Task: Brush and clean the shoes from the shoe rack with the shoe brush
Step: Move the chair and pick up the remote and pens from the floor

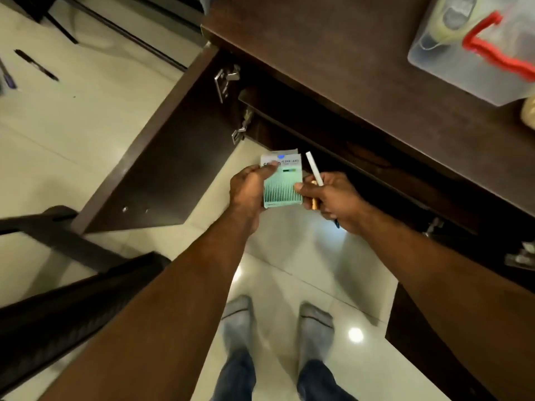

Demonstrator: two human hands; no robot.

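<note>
1. A dark wooden cabinet is taken as the landmark; its door is swung open toward the left, and its interior is too dark for any shoes to be made out.
2. In front of the cabinet opening, a small green-and-white packet is gripped by the left hand, with the thumb laid across its upper face and the fingers curled behind, presumably so that its print can be read.
3. The right hand is closed on several slim things at once: a white stick pointing up toward the cabinet, a gold-coloured cylinder and a dark tip showing below the palm. The packet's right edge is also pinched by its thumb, likely to steady it.
4. No shoe brush can be seen, and no shoe within the cabinet; only a pale shoe is visible inside a clear box with a red handle, which stands on the cabinet's top surface.
5. Brushing is judged not yet begun; small items are seemingly being cleared or examined first.
6. On the tiled floor left of the door, pens are lying.
</note>
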